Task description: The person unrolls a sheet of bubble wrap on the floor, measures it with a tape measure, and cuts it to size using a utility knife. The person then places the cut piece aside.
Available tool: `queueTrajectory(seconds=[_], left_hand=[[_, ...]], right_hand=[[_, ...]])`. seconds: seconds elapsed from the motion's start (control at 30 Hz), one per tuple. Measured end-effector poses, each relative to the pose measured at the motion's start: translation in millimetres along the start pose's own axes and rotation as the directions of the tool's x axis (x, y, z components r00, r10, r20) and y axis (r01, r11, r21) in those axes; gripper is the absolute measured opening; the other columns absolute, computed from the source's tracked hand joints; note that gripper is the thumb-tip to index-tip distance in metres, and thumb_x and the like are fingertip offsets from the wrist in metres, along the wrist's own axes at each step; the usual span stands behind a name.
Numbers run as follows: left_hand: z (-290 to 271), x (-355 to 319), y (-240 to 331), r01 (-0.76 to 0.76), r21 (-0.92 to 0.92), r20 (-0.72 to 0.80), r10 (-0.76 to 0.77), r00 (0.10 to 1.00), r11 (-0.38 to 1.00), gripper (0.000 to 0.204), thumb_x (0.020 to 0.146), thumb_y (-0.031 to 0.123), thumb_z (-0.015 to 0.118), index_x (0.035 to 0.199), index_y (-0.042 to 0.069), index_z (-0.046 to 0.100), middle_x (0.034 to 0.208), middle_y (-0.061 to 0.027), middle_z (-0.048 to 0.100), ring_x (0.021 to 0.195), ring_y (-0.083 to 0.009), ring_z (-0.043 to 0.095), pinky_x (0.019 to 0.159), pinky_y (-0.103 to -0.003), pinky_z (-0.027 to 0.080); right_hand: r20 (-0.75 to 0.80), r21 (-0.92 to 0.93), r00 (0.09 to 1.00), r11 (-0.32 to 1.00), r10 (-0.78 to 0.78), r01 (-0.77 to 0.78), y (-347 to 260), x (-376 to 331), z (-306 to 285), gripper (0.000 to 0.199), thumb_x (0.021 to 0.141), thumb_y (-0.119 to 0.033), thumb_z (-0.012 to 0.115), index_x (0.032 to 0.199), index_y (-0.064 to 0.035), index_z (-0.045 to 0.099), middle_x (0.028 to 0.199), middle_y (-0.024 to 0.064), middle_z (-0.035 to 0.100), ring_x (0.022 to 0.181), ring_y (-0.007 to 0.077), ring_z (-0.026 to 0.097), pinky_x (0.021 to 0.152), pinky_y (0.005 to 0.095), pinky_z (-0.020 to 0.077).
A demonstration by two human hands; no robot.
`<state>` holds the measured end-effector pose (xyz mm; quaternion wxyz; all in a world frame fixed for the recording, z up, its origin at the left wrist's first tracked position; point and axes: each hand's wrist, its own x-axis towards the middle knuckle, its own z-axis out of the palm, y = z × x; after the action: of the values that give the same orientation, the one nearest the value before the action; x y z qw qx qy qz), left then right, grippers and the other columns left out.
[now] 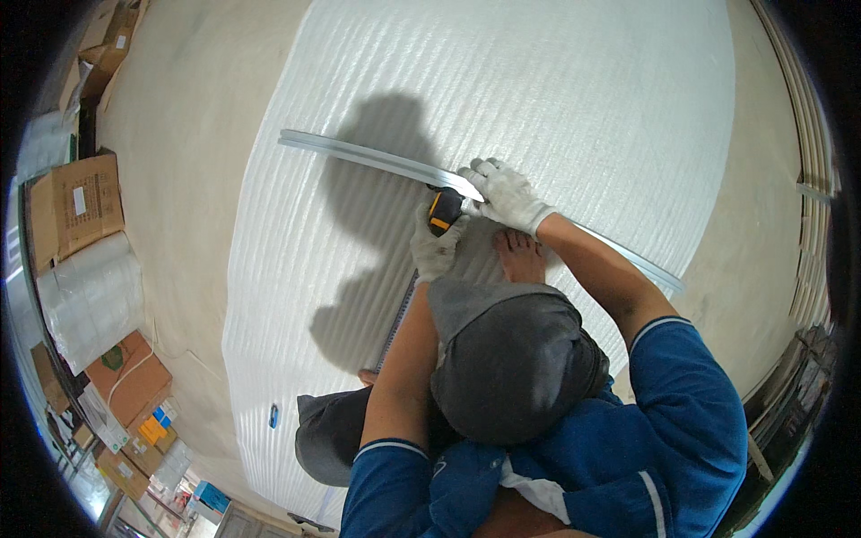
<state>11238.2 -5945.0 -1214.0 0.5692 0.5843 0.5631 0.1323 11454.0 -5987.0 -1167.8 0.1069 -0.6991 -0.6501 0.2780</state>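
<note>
My left hand (436, 242), in a white work glove, is closed round a black and yellow tape measure (445, 212). Just to its right, my right hand (511, 195), also gloved, lies over a long silvery metal profile (377, 160) with its fingers bent across it. The profile slants from upper left to lower right. A second stretch of metal (637, 262) shows beyond my right wrist; whether it is the same piece is hidden under the hand. A bare foot (522, 256) is planted close below the hands. Beside my left forearm runs a thin dark strip (396, 330), partly covered.
A ribbed white foam sheet (574, 81) covers the floor (197, 134) under the work. On it lies a small blue object (273, 415). Cardboard boxes (79, 208) and a wrapped clear bundle (94, 287) line the left. Long pale strips (812, 242) stack along the right.
</note>
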Motion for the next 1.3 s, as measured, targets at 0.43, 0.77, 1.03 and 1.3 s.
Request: queueTrajectory(seconds=[0.43, 0.77, 1.03, 1.3], left_hand=[[-7.5, -2.3, -3.5, 0.194, -0.269, 0.078, -0.179, 0.981, 0.944, 0.073, 0.08, 0.022, 0.081, 0.141, 0.008, 0.042, 0.12, -0.0107, 0.059, 0.101, -0.0196, 0.061, 0.086, -0.034, 0.053], [-7.7, -6.5, 4.2, 0.162, -0.399, 0.146, -0.112, 0.983, 0.902, 0.062, 0.082, 0.021, 0.08, 0.134, 0.008, 0.048, 0.114, -0.0054, 0.058, 0.094, -0.0162, 0.059, 0.081, -0.03, 0.051], [-5.4, -8.8, 10.7, 0.08, -0.364, 0.085, -0.052, 0.995, 0.928, 0.064, 0.084, 0.017, 0.078, 0.138, 0.009, 0.045, 0.114, -0.0045, 0.057, 0.094, -0.0132, 0.058, 0.079, -0.027, 0.05], [-10.9, -16.1, 31.0, 0.131, -0.306, 0.115, -0.1, 0.988, 0.943, 0.06, 0.086, 0.013, 0.074, 0.137, 0.01, 0.044, 0.114, -0.006, 0.057, 0.092, -0.015, 0.059, 0.078, -0.028, 0.051]], right_hand=[[0.06, -0.113, 0.947, 0.945, 0.316, -0.308, -2.2, -64.1, 7.9, 0.048, 0.082, -0.019, 0.068, 0.128, -0.0124, 0.054, 0.123, 0.0126, 0.058, 0.117, 0.0315, 0.054, 0.097, 0.0417, 0.0486], [-0.087, -0.022, 0.988, 0.991, 0.129, -0.131, -6.4, -45.0, 21.6, 0.05, 0.082, -0.022, 0.069, 0.128, -0.0077, 0.055, 0.126, 0.0136, 0.055, 0.116, 0.0311, 0.053, 0.097, 0.0411, 0.0483], [-0.114, -0.029, 0.985, 0.991, 0.13, -0.134, -6.3, -31.7, 24.7, 0.051, 0.081, -0.024, 0.068, 0.127, -0.0048, 0.057, 0.124, 0.0142, 0.056, 0.114, 0.0314, 0.054, 0.096, 0.0406, 0.049], [-0.146, -0.025, 0.984, 0.994, 0.102, -0.107, -7.4, -21.7, 31.7, 0.051, 0.083, -0.027, 0.067, 0.126, -0.0036, 0.058, 0.123, 0.0148, 0.056, 0.114, 0.031, 0.054, 0.097, 0.0401, 0.0477]])
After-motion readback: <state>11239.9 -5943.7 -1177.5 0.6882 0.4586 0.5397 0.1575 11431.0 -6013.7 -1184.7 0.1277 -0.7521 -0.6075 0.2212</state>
